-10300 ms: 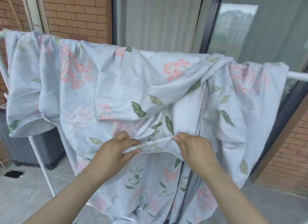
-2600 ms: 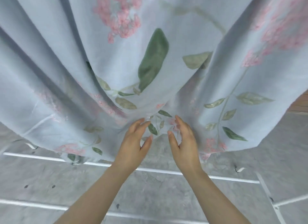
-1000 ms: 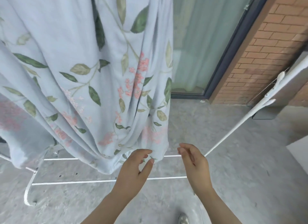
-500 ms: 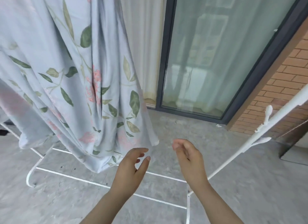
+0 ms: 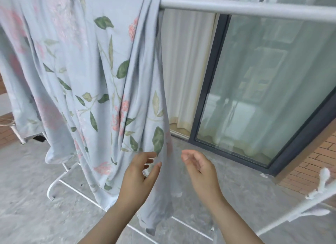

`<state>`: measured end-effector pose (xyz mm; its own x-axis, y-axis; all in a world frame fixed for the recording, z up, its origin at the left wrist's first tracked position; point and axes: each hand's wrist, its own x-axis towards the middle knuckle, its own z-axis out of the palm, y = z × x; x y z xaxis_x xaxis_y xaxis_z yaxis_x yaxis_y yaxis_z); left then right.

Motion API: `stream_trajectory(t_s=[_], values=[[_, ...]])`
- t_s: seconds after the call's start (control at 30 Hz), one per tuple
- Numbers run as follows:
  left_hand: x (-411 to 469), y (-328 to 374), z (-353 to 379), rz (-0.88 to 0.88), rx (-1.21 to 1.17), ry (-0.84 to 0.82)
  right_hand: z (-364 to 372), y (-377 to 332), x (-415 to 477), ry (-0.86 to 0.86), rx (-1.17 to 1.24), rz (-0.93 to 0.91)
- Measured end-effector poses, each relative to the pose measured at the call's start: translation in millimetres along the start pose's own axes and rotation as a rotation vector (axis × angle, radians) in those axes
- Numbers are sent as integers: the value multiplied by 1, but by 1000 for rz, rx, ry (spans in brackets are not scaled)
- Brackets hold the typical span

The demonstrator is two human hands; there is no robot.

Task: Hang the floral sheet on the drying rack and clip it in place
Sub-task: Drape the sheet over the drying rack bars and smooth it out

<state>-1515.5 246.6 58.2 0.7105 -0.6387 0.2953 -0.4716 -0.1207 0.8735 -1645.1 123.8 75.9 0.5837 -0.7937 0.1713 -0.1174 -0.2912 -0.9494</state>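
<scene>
The pale blue floral sheet (image 5: 87, 76) hangs in folds over the grey top bar of the drying rack (image 5: 245, 8) and fills the left half of the view. Its lower right edge drops almost to the floor. My left hand (image 5: 139, 173) is in front of that edge with fingers spread and relaxed, gripping nothing. My right hand (image 5: 198, 166) floats to the right of the sheet, apart from it, fingers loosely curled and empty. No clip shows in either hand.
White base bars of the rack (image 5: 72, 183) run across the concrete floor below the sheet. A slanted white rack leg with hooks (image 5: 320, 189) rises at the lower right. A glass sliding door (image 5: 263, 83) and a brick wall (image 5: 309, 173) stand behind.
The view has tilted upward, bringing the rack's top bar into sight. Both hands have risen along the sheet's right edge and hold nothing, as before.
</scene>
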Motion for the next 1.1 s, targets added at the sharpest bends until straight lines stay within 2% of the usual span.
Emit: stream_trajectory(t_s=[0.3, 0.5, 0.67, 0.8, 0.9, 1.03, 1.1], values=[[28, 46, 16, 34, 52, 312, -22, -5, 48, -131, 83, -104], [73, 69, 33, -22, 197, 515, -41, -17, 76, -190, 130, -184], [87, 62, 16, -90, 244, 545, -45, -24, 78, -243, 137, -227], [75, 63, 9, -99, 177, 512, -43, -28, 85, -269, 107, -214], [81, 74, 18, -61, 181, 491, -38, -31, 92, -263, 101, -203], [103, 83, 27, 11, 289, 559, -42, -34, 95, -223, 122, -200], [114, 84, 30, -10, 340, 596, -46, -32, 95, -204, 122, -199]])
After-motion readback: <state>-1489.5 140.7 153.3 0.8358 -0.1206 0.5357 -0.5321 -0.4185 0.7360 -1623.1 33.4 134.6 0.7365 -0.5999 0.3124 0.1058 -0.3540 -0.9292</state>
